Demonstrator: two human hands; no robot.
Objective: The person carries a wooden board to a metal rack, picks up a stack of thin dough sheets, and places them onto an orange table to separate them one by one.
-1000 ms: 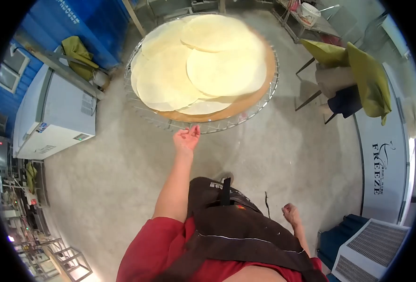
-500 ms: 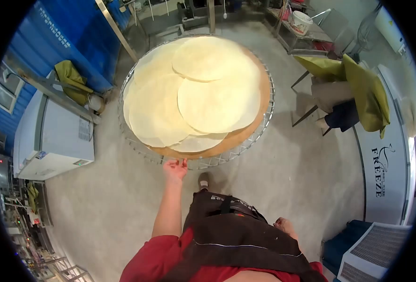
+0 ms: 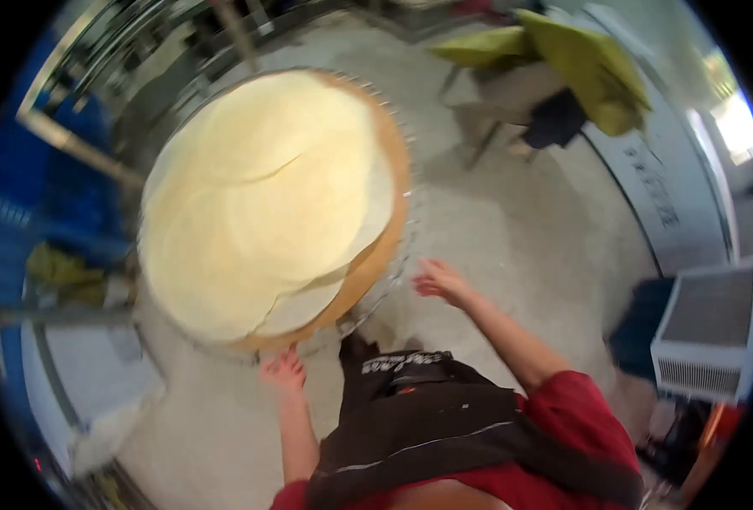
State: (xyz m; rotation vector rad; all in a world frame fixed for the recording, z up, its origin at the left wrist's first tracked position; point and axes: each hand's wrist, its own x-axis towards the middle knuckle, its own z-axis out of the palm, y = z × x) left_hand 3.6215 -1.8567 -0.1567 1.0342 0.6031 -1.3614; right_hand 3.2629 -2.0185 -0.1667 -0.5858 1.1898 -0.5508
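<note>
Broad, thin, pale-yellow round sheets [image 3: 257, 195] lie overlapped in a stack on a brown round board [image 3: 375, 268]. A round wire frame [image 3: 409, 195] surrounds the board. My left hand [image 3: 284, 371] is at the near edge of the frame, its fingers partly spread and fingertips close to the rim; blur hides whether they touch. Off the frame's right side, my right hand [image 3: 438, 281] hangs in the air with fingers apart and nothing in it.
A chair [image 3: 512, 93] with yellow-green cloth and dark fabric stands at the upper right, before a white freezer [image 3: 657, 195]. A white grille-fronted unit [image 3: 708, 327] is on the right. Another white chest [image 3: 96, 365] stands at left. A slanted post [image 3: 79, 144] rises behind the frame.
My view has turned and tilted, so the round stack sits further left. My right hand has risen from beside my body toward the frame's right side. My left hand stays near the rim.
</note>
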